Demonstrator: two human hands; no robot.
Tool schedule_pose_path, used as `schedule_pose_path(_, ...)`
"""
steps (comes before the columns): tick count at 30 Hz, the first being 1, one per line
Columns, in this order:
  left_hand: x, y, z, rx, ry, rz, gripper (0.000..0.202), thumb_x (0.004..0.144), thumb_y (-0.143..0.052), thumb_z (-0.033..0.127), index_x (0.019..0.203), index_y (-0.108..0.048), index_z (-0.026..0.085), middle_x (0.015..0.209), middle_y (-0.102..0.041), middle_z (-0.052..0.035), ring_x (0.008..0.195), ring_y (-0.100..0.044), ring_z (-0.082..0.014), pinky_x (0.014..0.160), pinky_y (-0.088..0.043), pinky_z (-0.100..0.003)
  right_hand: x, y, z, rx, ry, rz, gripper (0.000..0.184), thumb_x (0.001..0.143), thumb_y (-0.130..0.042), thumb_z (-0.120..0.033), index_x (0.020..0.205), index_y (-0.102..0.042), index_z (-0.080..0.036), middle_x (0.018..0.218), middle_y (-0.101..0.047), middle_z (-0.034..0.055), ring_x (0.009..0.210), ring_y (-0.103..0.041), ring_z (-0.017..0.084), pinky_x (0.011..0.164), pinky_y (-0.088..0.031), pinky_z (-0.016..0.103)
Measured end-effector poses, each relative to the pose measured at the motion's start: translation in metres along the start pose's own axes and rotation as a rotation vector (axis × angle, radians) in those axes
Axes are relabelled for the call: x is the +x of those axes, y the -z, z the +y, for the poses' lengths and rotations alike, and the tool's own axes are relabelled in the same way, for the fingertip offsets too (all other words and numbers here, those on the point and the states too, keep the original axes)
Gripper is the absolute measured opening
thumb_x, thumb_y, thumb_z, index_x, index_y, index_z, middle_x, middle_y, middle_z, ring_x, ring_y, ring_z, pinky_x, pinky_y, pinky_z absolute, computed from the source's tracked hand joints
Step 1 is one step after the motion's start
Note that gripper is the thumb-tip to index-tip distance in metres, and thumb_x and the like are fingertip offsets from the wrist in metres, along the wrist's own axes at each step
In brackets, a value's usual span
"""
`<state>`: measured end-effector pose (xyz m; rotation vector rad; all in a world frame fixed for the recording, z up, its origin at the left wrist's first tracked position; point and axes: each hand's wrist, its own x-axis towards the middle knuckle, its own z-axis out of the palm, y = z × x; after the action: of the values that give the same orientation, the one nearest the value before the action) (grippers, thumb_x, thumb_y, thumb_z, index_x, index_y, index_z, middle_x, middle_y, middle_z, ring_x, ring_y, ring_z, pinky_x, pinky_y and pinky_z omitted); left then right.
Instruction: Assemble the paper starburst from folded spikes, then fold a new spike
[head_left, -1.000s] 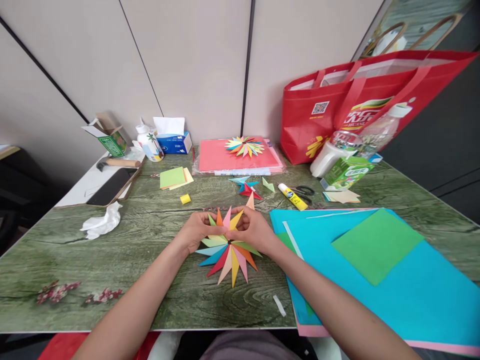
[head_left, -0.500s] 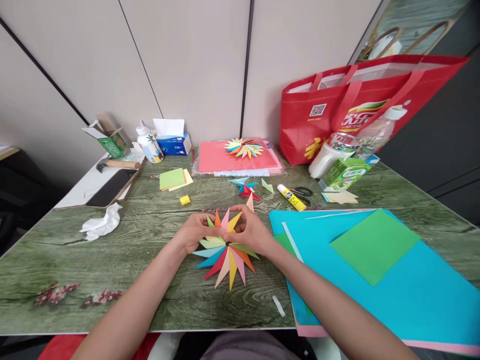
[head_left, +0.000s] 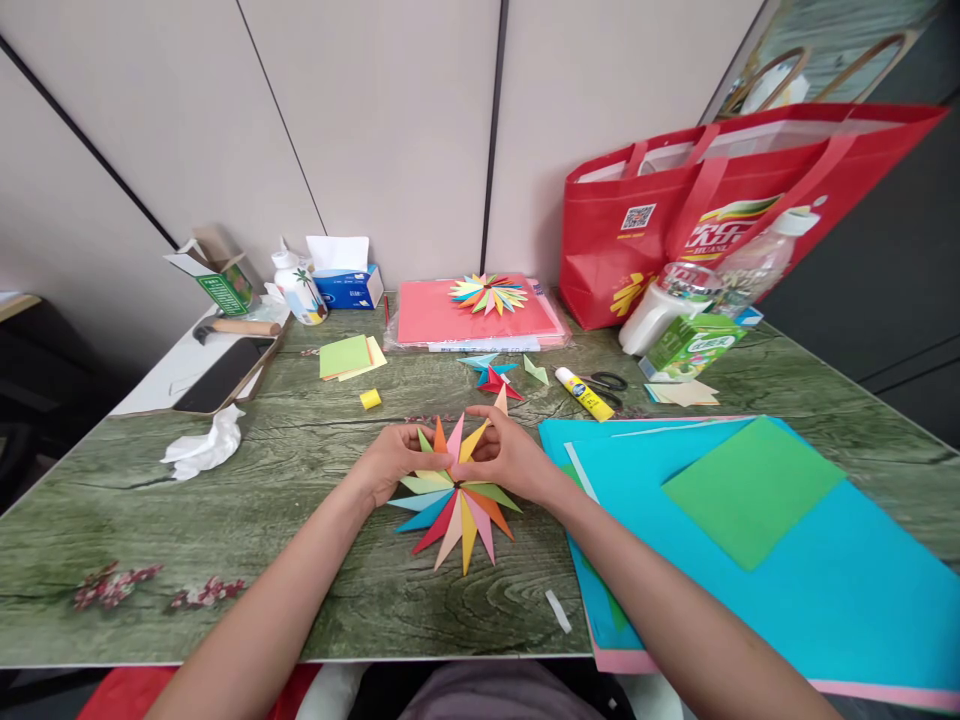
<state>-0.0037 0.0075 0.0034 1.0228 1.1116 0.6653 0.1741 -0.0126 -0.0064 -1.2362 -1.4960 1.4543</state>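
A many-pointed folded paper star (head_left: 459,510) in red, yellow, pink, blue, green and orange is held low over the table in front of me. My left hand (head_left: 397,462) pinches its upper left part, thumb reaching toward the centre. On the upper right, my right hand (head_left: 506,455) grips it with thumb and fingers close to the yellow and pink points. A peach point sticks up behind the right fingers, and my hands hide part of the upper edge. Beyond lie loose folded pieces, blue (head_left: 480,367), red (head_left: 496,384) and pale green (head_left: 535,370).
A glue stick (head_left: 583,394) lies beside black scissors (head_left: 606,382), its yellow cap (head_left: 370,399) apart. Large blue sheets (head_left: 825,620) with a green square (head_left: 754,490) cover the right. A second star (head_left: 487,295) rests on red paper. A red bag (head_left: 600,240) stands behind.
My right fingers have opened slightly and shifted along the star's upper edge. The star has moved very little, and both hands stay on it.
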Motion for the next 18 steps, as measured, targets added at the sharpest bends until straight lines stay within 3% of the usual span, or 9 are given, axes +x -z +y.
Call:
schedule_pose_path(10,-0.003,0.008,0.012,0.115,0.017,0.062,0.044,0.053,-0.076,0.036,0.088,-0.061,0.014,0.061,-0.061,0.0004,0.043,-0.051,-0.0072,0.039,-0.034,-0.017,0.002,0.0,0.004,0.09,-0.015,0.004,0.072,0.058,-0.073,-0.028,0.118,-0.034,-0.021,0.075,-0.055,-0.0015,0.071,-0.063,0.019,0.062,-0.051,0.031)
schedule_pose_path(14,-0.001,0.012,0.011,0.125,0.034,0.064,0.048,0.049,-0.078,0.034,0.089,-0.06,0.015,0.058,-0.062,0.0007,0.041,-0.052,-0.0083,0.038,-0.034,-0.017,0.002,-0.002,0.004,0.102,-0.019,-0.024,0.075,0.059,-0.072,-0.027,0.122,-0.031,-0.019,0.074,-0.06,-0.0004,0.074,-0.063,0.02,0.067,-0.051,0.034)
schedule_pose_path(18,0.001,0.013,0.008,0.103,0.041,0.085,0.048,0.045,-0.08,0.031,0.084,-0.06,0.013,0.06,-0.063,-0.0009,0.044,-0.054,-0.0092,0.038,-0.035,-0.017,0.002,-0.002,0.005,0.065,0.016,0.029,0.082,0.061,-0.071,-0.028,0.128,-0.026,-0.02,0.076,-0.062,0.0002,0.074,-0.064,0.019,0.069,-0.051,0.035)
